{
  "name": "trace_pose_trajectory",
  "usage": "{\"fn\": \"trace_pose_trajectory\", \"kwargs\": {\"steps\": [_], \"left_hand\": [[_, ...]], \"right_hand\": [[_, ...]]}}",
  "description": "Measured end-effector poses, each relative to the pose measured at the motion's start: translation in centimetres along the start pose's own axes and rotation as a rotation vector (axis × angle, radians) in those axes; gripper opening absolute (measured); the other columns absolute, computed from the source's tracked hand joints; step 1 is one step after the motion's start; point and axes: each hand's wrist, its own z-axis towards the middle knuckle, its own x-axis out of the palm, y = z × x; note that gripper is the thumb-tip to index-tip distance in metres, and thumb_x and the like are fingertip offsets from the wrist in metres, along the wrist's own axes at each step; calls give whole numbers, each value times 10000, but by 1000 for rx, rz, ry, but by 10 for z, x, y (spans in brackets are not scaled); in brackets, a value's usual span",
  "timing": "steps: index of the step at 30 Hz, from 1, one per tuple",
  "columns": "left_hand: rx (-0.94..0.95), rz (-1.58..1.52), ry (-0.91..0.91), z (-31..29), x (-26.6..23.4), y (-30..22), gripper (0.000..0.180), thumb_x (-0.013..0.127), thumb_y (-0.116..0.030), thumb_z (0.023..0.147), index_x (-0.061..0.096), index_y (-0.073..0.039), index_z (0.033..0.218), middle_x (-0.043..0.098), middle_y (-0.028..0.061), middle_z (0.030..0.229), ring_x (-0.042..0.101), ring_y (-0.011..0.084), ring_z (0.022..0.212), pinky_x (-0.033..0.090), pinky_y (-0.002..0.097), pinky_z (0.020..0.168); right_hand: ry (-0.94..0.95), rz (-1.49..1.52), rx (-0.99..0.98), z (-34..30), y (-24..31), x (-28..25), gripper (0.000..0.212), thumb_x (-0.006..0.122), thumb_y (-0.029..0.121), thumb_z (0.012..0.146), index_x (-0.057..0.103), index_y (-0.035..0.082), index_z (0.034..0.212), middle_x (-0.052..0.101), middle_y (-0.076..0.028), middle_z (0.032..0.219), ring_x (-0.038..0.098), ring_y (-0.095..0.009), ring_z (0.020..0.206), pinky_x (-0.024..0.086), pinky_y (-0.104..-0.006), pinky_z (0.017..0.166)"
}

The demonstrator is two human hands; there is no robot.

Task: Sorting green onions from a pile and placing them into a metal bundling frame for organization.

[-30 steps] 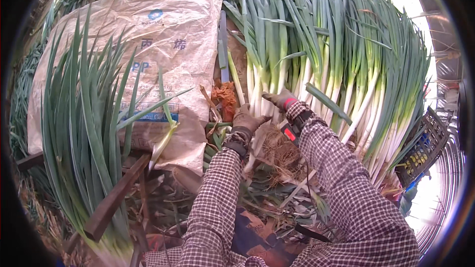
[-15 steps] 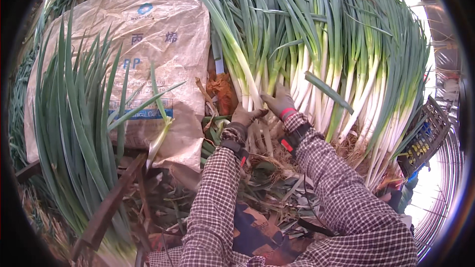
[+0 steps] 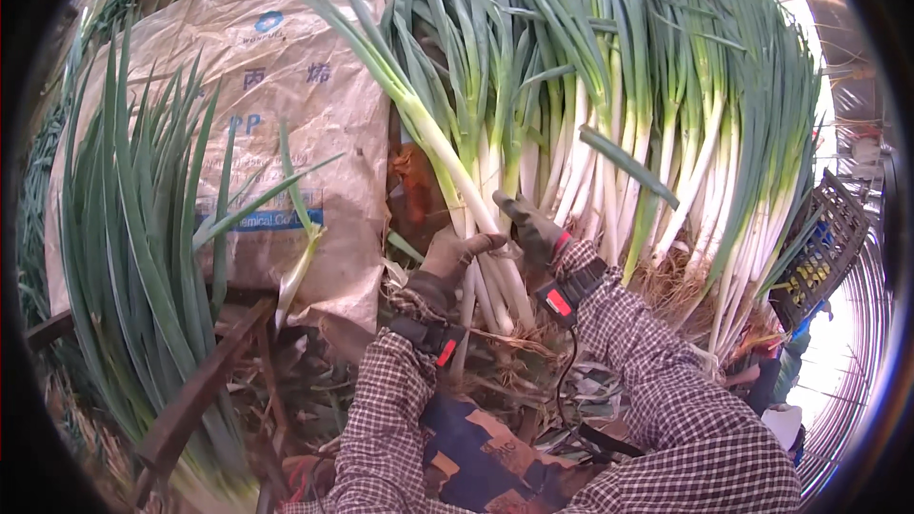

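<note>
A bunch of green onions leans to the left between my hands, its white ends hanging below them. My left hand, gloved, wraps round the white stalks from the left, thumb across the front. On the right side of the same stalks, my gloved right hand closes in, though its fingers are partly hidden behind them. One thick stalk crosses in front of the others at the left. Just to the right stands a dense row of green onions, white stems and brown roots toward me.
At the left lies a beige woven sack. Before it, more green onions stand beside a rusty metal bar, with a single loose onion nearby. A dark plastic crate sits far right. Leaf scraps and cardboard lie below.
Both hands have drawn the bunch toward me and slightly left, apart from the row. Its tops swing left, and more of the white ends shows under my hands.
</note>
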Motion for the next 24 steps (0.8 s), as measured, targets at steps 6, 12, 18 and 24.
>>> {"fn": "trace_pose_trajectory", "kwargs": {"steps": [6, 12, 18, 24], "left_hand": [[16, -360, 63, -52, -38, -2, 408, 648, -177, 804, 516, 0, 1147, 613, 124, 1010, 617, 239, 903, 525, 374, 826], [-188, -577, 259, -59, -91, 1, 541, 684, -280, 790, 487, -3, 1211, 588, 150, 1107, 605, 273, 978, 516, 398, 882], [-238, -533, 250, -56, -61, -12, 753, 719, -416, 735, 443, 41, 1267, 594, 192, 1116, 614, 294, 971, 514, 415, 888], [-239, -570, 248, -41, -72, -11, 611, 719, -340, 766, 508, 29, 1205, 628, 191, 1074, 634, 292, 963, 528, 411, 876]], "right_hand": [[101, 377, 180, -29, 75, 65, 678, 663, 426, 835, 373, -19, 1257, 598, -117, 1017, 603, -208, 808, 522, -313, 680], [217, -452, -7, -26, 139, 49, 858, 664, 539, 775, 368, -151, 1189, 614, -280, 952, 600, -375, 985, 467, -457, 828], [105, 373, -75, -53, 69, 8, 689, 688, 521, 742, 552, 24, 1200, 585, -163, 1078, 553, -269, 1028, 431, -349, 961], [0, -790, -609, -113, 90, 18, 479, 519, 523, 838, 620, 61, 915, 647, -127, 859, 620, -258, 876, 459, -382, 849]]}}
